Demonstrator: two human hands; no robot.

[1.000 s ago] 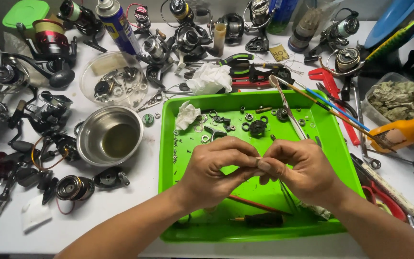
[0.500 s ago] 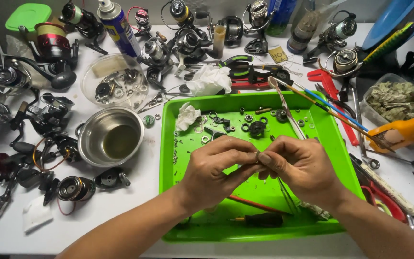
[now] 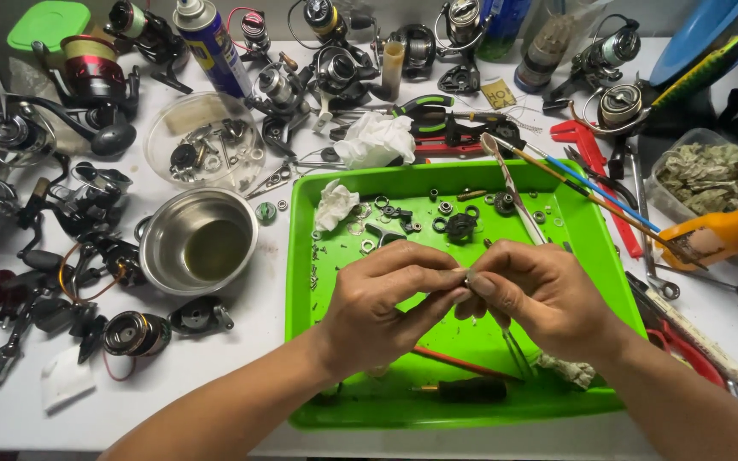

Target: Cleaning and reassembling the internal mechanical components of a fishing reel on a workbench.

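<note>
My left hand (image 3: 386, 303) and my right hand (image 3: 540, 294) meet fingertip to fingertip over the middle of a bright green tray (image 3: 591, 248). Between the pinched fingers sits a tiny metal part (image 3: 468, 278), mostly hidden by the fingertips. Behind the hands, on the tray's far half, lie several small black and silver reel parts (image 3: 459, 224), washers and a crumpled white tissue (image 3: 335, 205). A black-handled tool (image 3: 463, 390) and a thin red stick (image 3: 463, 363) rest on the tray's near side.
A steel bowl (image 3: 198, 243) with oily liquid stands left of the tray, a clear dish of parts (image 3: 205, 149) behind it. Fishing reels (image 3: 87, 81) crowd the left and back. A blue spray can (image 3: 211, 47), brushes (image 3: 591, 192), a red wrench (image 3: 587, 149) and an orange bottle (image 3: 723, 230) lie right.
Both hands stay pinched together over the tray; they have drifted slightly toward me and the fingers have shifted a little on the small part.
</note>
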